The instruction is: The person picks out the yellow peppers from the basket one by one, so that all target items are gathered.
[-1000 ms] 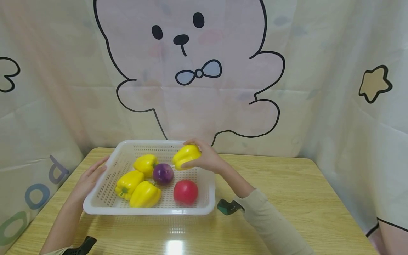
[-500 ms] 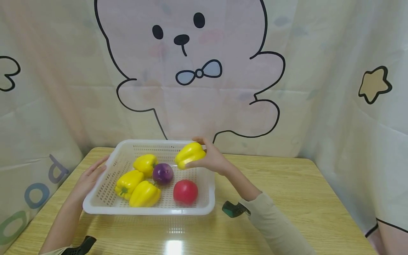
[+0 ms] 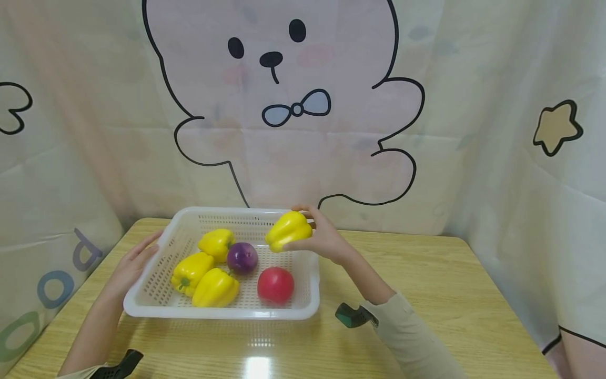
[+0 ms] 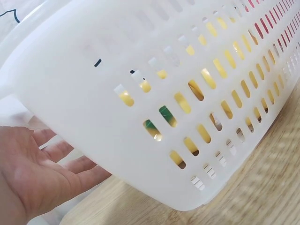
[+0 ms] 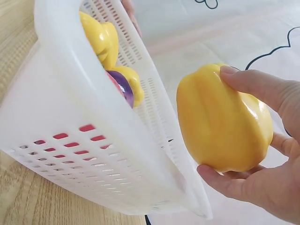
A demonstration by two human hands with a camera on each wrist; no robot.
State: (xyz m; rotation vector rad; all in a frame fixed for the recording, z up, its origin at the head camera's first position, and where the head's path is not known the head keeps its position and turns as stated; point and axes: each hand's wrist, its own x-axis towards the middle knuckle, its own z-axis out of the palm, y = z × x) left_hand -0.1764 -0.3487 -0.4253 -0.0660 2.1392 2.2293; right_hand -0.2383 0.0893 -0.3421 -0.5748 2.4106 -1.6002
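My right hand (image 3: 326, 239) holds a yellow bell pepper (image 3: 289, 230) over the back right part of a white plastic basket (image 3: 222, 314). In the right wrist view, thumb and fingers grip that pepper (image 5: 220, 122) near the basket's rim. My left hand (image 3: 132, 267) rests against the basket's left side; the left wrist view has its fingers (image 4: 82, 178) reaching along the outer wall. Inside the basket lie a yellow pepper (image 3: 216, 245) at the back, another (image 3: 191, 272) at left, a third (image 3: 216, 288) in front, a purple round vegetable (image 3: 242, 258) and a red round fruit or vegetable (image 3: 275, 286).
A wooden table (image 3: 416, 295) carries the basket, with bare surface to its right and front. A cloth curtain (image 3: 350, 158) with cartoon drawings hangs behind the table and at both sides. Each wrist wears a dark camera mount (image 3: 352, 316).
My right hand has moved a little to the right, carrying the yellow bell pepper toward the basket's right side. The left hand and the basket have stayed in place.
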